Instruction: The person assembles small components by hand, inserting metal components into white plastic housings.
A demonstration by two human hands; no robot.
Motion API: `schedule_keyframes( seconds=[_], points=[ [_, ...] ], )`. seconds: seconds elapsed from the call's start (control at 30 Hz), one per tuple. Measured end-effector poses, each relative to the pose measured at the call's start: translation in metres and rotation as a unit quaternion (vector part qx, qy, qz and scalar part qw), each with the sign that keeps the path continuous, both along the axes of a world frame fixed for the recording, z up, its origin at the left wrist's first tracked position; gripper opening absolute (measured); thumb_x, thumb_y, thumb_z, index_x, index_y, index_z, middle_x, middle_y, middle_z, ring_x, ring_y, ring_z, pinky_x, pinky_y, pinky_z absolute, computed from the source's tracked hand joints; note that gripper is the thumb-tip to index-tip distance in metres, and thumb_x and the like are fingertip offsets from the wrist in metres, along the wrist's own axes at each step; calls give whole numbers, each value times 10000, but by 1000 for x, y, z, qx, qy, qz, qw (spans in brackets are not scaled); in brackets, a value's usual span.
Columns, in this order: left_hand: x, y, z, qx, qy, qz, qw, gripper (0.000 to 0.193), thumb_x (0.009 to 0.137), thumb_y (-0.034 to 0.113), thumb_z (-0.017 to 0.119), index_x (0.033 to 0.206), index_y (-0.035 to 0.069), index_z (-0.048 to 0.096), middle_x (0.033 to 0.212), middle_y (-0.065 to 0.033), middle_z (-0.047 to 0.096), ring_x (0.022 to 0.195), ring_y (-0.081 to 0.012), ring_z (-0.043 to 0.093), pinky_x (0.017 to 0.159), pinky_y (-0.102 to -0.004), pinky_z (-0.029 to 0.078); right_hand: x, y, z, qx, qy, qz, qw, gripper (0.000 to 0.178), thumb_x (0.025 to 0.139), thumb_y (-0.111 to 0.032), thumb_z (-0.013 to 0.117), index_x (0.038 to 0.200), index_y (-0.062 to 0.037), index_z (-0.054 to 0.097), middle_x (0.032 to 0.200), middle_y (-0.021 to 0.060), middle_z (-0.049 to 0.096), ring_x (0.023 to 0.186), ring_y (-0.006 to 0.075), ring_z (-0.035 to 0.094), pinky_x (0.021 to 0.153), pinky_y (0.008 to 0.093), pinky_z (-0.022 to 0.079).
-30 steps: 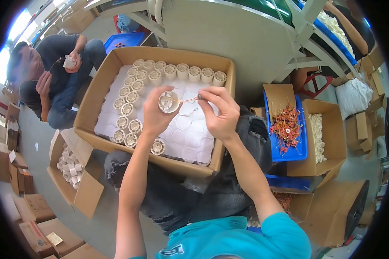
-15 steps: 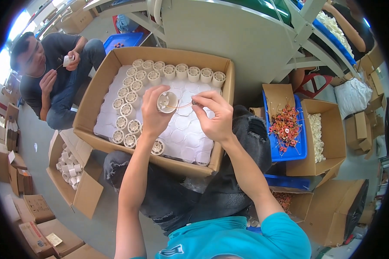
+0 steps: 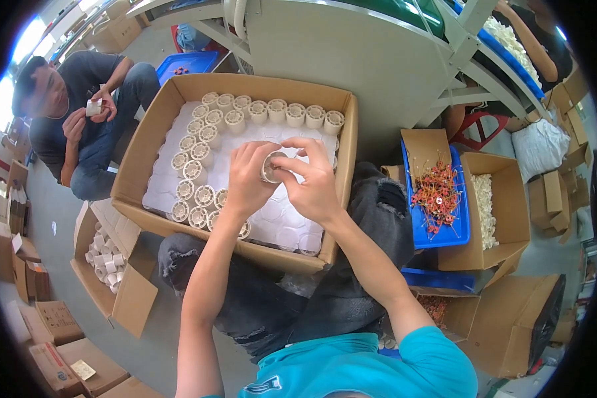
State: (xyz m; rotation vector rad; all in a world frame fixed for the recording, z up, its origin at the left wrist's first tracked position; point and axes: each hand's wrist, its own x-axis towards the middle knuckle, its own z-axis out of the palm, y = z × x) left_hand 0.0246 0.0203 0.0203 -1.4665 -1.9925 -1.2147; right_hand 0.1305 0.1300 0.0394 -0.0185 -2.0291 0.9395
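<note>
"Cup (image 3: 268, 174) first: where is it?"

"Up above the white lining (image 3: 292, 215) of the big carton (image 3: 292, 88), a little right of the middle."

"Who's got it?"

"The left hand (image 3: 247, 178), fingers closed round its side."

"And the right hand (image 3: 312, 187)?"

"Fingers bent, thumb and fingertips at the cup's mouth. Whether they pinch anything I can't tell; that bit is hidden."

"What stands around them?"

"Pale cylinders (image 3: 276, 111), in a row along the carton's far side and down its left side to the near edge."

"Farther off?"

"On the right, a blue tray (image 3: 459, 231) heaped with red pieces (image 3: 436, 196). On the left, a seated co-worker (image 3: 89, 73) holding a white piece (image 3: 94, 107)."
</note>
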Motion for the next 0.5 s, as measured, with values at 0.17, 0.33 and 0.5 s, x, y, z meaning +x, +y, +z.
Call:
schedule_keyframes(
  seconds=[0.17,0.33,0.5],
  points=[
    [2,1,-6,-6,-42,-37,998,487,595,-3,754,1054,81,612,971,-89,645,859,-288,625,746,-395,455,-2,3,-7,-52,-80,33,995,173,727,-30,712,890,-62,760,1075,143,629,1009,304,575,875,392,486],
    [5,3,-4,6,-87,-77,993,491,586,-64,734,1041,65,605,947,-102,639,814,-311,638,663,-388,513,4,0,-1,-111,-159,16,981,183,723,-40,709,893,-68,770,1080,152,636,1027,312,582,889,391,484],
    [6,2,-8,-30,-137,-90,986,477,598,-69,742,1039,59,609,936,-106,633,822,-311,649,671,-375,530,7,2,-4,-106,-175,20,979,193,730,-57,712,912,-69,775,1060,148,648,1025,304,592,904,391,481]
  ],
)
